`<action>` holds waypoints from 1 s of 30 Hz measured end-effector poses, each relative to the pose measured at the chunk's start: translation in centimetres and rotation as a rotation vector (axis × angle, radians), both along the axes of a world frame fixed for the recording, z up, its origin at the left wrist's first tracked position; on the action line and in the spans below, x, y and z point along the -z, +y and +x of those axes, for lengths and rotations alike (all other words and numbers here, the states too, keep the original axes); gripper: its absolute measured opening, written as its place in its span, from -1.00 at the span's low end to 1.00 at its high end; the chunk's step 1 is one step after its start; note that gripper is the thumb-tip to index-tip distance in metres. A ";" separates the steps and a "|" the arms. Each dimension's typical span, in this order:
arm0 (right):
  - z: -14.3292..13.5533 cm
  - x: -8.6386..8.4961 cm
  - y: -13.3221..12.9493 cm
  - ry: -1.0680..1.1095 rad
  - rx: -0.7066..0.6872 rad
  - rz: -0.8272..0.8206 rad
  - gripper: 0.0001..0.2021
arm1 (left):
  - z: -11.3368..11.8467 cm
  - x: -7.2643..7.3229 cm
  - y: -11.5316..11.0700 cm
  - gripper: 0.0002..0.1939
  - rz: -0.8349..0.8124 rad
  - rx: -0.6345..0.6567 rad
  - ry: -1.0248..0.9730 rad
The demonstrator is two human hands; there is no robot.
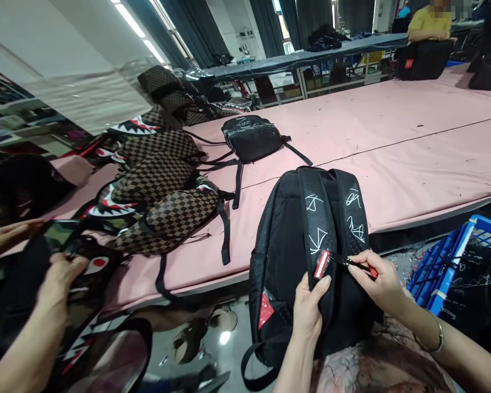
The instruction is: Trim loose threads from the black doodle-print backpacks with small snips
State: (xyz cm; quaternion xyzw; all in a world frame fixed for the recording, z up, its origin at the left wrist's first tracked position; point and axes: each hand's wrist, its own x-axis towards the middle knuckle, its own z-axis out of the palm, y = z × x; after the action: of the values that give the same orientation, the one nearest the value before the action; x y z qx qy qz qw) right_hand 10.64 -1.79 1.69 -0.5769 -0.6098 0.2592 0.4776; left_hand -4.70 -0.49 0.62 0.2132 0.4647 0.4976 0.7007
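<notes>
Left fingers (pixel 323 285) clamped on backpack strap (pixel 318 221), right fingers (pixel 360 277) gripping a tool (pixel 341 261), perhaps snips

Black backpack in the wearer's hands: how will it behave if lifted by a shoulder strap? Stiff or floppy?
The black backpack will probably keep its shape: its body looks full and rounded, not slumped. The lower webbing loop should swing freely; it hangs in a loose bend. It may tilt if lifted by one strap, since the shoulder straps sit side by side.
</notes>
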 end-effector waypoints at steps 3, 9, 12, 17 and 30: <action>-0.3 -0.5 -0.3 0.018 0.010 0.058 -0.92 | 0.1 0.0 -0.2 -0.64 0.021 -0.028 0.026; -0.2 -1.0 -0.8 -0.028 0.023 0.068 -0.92 | 0.3 -0.1 -0.2 -0.65 0.086 -0.062 0.090; 0.0 -1.2 -0.9 -0.049 0.016 0.066 -0.92 | 0.4 0.0 -0.3 -0.66 0.119 -0.058 0.110; -0.1 -1.3 -0.9 -0.019 0.018 0.086 -0.93 | 0.5 0.1 -0.4 -0.63 0.139 -0.060 0.143; -0.4 0.0 0.0 -0.017 0.028 0.222 -0.92 | 0.7 -0.6 -1.0 -0.66 0.130 -0.048 0.145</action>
State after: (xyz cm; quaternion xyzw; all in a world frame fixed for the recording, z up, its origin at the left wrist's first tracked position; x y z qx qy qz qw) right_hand 10.27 -1.79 1.71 -0.5312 -0.6307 0.1784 0.5368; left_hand -4.05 -1.50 1.22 0.2823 0.4862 0.5266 0.6377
